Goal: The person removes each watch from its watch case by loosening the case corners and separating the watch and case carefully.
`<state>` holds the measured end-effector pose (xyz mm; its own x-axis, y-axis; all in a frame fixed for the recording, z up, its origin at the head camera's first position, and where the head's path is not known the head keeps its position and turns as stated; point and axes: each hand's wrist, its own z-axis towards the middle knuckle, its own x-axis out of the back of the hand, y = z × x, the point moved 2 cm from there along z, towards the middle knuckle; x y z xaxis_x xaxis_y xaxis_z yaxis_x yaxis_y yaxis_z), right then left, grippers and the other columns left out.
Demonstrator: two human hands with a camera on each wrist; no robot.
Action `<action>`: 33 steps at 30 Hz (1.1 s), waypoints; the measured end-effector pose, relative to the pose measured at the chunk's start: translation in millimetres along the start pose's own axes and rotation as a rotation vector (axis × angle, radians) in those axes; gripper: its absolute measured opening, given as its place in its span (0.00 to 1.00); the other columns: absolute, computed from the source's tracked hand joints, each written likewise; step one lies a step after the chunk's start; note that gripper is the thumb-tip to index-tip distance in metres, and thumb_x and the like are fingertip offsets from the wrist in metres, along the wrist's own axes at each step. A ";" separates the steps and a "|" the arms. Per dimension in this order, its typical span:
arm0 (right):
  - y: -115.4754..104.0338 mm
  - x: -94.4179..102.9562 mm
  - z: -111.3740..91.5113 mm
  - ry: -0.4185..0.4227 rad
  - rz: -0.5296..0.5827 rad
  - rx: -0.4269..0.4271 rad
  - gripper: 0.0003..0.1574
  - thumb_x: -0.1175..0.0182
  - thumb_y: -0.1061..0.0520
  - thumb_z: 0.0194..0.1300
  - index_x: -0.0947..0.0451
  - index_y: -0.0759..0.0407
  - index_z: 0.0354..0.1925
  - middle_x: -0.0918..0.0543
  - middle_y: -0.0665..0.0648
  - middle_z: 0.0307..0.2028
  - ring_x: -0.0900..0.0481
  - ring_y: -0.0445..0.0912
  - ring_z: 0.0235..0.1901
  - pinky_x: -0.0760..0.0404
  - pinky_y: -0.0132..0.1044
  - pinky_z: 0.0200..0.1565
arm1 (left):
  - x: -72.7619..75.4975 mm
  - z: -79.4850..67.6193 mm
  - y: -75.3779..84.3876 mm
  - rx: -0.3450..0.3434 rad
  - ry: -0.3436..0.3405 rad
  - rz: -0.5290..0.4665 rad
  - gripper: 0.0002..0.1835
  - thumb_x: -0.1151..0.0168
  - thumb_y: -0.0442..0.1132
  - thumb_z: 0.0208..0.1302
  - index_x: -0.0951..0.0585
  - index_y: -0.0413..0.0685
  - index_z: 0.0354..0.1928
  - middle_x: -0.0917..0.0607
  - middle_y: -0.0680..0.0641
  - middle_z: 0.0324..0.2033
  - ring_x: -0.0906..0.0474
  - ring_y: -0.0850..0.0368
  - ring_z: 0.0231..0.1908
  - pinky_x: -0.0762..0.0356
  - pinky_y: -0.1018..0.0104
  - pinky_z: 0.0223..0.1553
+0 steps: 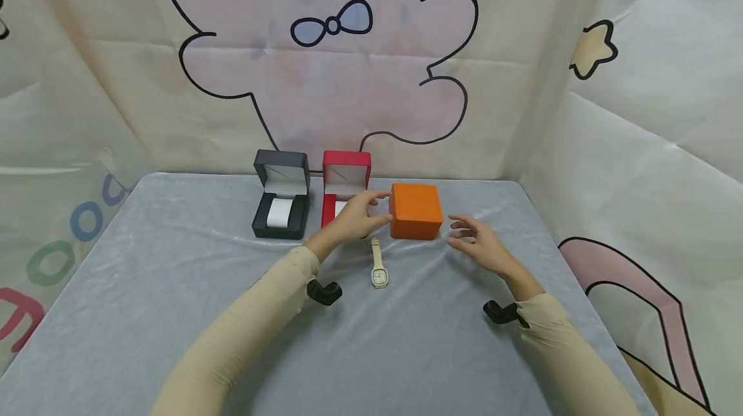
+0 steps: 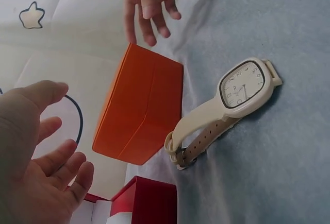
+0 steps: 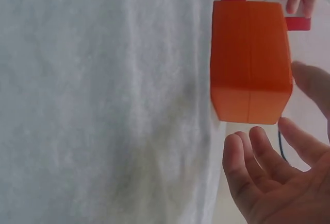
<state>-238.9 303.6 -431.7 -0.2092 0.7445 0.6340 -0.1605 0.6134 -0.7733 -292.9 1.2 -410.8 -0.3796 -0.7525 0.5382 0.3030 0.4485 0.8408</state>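
A closed orange box stands toward the back of the table, between the two hands. My left hand is at its left side, in front of the red box, fingers loosely extended; the left wrist view shows a gap between this hand and the orange box. My right hand hovers a little to the right of the orange box, its fingers spread and slightly bent, holding nothing. A cream wristwatch lies on the cloth in front of the orange box, its dial toward me.
An opened black watch box with a white cushion stands at the back left. Beside it is an opened red watch box, partly hidden by my left hand. Grey-blue cloth covers the table; a printed curtain hangs behind it.
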 end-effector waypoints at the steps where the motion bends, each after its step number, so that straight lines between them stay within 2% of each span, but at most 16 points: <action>1: 1.2 0.6 1.8 -0.001 0.001 -0.004 0.39 0.36 0.57 0.70 0.37 0.65 0.73 0.25 0.74 0.63 0.22 0.65 0.57 0.19 0.41 0.54 | -1.2 1.7 0.9 -0.004 -0.009 0.004 0.32 0.34 0.44 0.68 0.30 0.52 0.73 0.26 0.44 0.69 0.29 0.43 0.67 0.24 0.45 0.61; 5: 4.5 -1.7 11.9 -0.020 0.031 -0.009 0.47 0.33 0.57 0.67 0.43 0.61 0.77 0.29 0.74 0.67 0.26 0.66 0.62 0.25 0.59 0.62 | -1.6 4.7 0.5 0.018 -0.019 0.023 0.35 0.32 0.47 0.66 0.32 0.55 0.74 0.30 0.44 0.72 0.32 0.41 0.70 0.26 0.43 0.64; 8: 5.7 -4.2 19.8 -0.032 0.063 -0.013 0.52 0.31 0.58 0.65 0.47 0.57 0.79 0.32 0.73 0.70 0.29 0.67 0.65 0.29 0.64 0.65 | -0.9 7.0 -2.9 0.027 -0.014 0.028 0.38 0.31 0.47 0.65 0.33 0.56 0.75 0.33 0.45 0.74 0.35 0.42 0.72 0.32 0.41 0.69; 14: 9.0 -4.2 28.4 -0.047 0.084 -0.044 0.59 0.29 0.58 0.62 0.53 0.56 0.81 0.34 0.72 0.71 0.32 0.67 0.68 0.29 0.62 0.66 | -8.3 16.6 -7.7 0.023 -0.059 0.045 0.45 0.28 0.49 0.63 0.40 0.60 0.78 0.41 0.46 0.78 0.43 0.46 0.77 0.41 0.40 0.74; 19: 13.3 -5.1 36.1 -0.056 0.056 -0.079 0.62 0.29 0.55 0.63 0.56 0.55 0.81 0.34 0.70 0.72 0.33 0.65 0.68 0.29 0.61 0.66 | -14.1 24.2 -2.1 0.019 -0.093 0.076 0.49 0.27 0.51 0.60 0.44 0.62 0.80 0.48 0.44 0.80 0.47 0.43 0.78 0.43 0.36 0.74; 22: 13.8 -6.4 42.7 -0.064 0.018 -0.083 0.62 0.29 0.53 0.63 0.56 0.54 0.82 0.34 0.69 0.72 0.31 0.63 0.65 0.27 0.57 0.62 | -15.0 28.4 1.9 0.023 -0.101 0.089 0.50 0.27 0.52 0.60 0.45 0.63 0.80 0.50 0.43 0.81 0.49 0.42 0.79 0.44 0.35 0.74; 25: 4.9 -7.3 43.6 -0.085 -0.008 -0.079 0.63 0.28 0.53 0.62 0.56 0.55 0.81 0.32 0.70 0.70 0.29 0.64 0.62 0.26 0.53 0.59 | -17.2 32.8 1.9 0.033 -0.121 0.098 0.51 0.27 0.53 0.60 0.46 0.64 0.80 0.51 0.43 0.81 0.51 0.41 0.79 0.44 0.35 0.74; 28: 8.0 -11.6 45.9 -0.088 -0.019 -0.072 0.64 0.27 0.52 0.60 0.56 0.56 0.81 0.30 0.70 0.68 0.27 0.63 0.60 0.26 0.50 0.58 | -21.2 36.7 0.4 0.045 -0.149 0.082 0.52 0.27 0.53 0.60 0.48 0.64 0.81 0.54 0.42 0.81 0.50 0.40 0.79 0.44 0.35 0.74; 31: 14.4 -16.6 49.3 -0.080 -0.036 -0.067 0.66 0.26 0.51 0.59 0.55 0.58 0.81 0.29 0.69 0.68 0.26 0.61 0.59 0.26 0.51 0.59 | -25.0 39.4 0.1 0.038 -0.166 0.055 0.53 0.27 0.53 0.60 0.49 0.61 0.81 0.55 0.41 0.81 0.48 0.40 0.78 0.45 0.37 0.75; 33: 20.2 -20.0 52.5 -0.078 -0.038 -0.053 0.66 0.25 0.51 0.58 0.55 0.59 0.81 0.29 0.69 0.69 0.26 0.61 0.61 0.28 0.55 0.63 | -26.9 39.9 0.3 0.036 -0.176 0.047 0.54 0.28 0.53 0.60 0.49 0.59 0.81 0.57 0.41 0.81 0.48 0.40 0.77 0.45 0.39 0.76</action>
<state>-288.6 287.3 -460.5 -0.2787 0.6992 0.6584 -0.1187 0.6552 -0.7461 -317.4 40.8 -422.8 -0.5135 -0.6360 0.5760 0.2936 0.5005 0.8144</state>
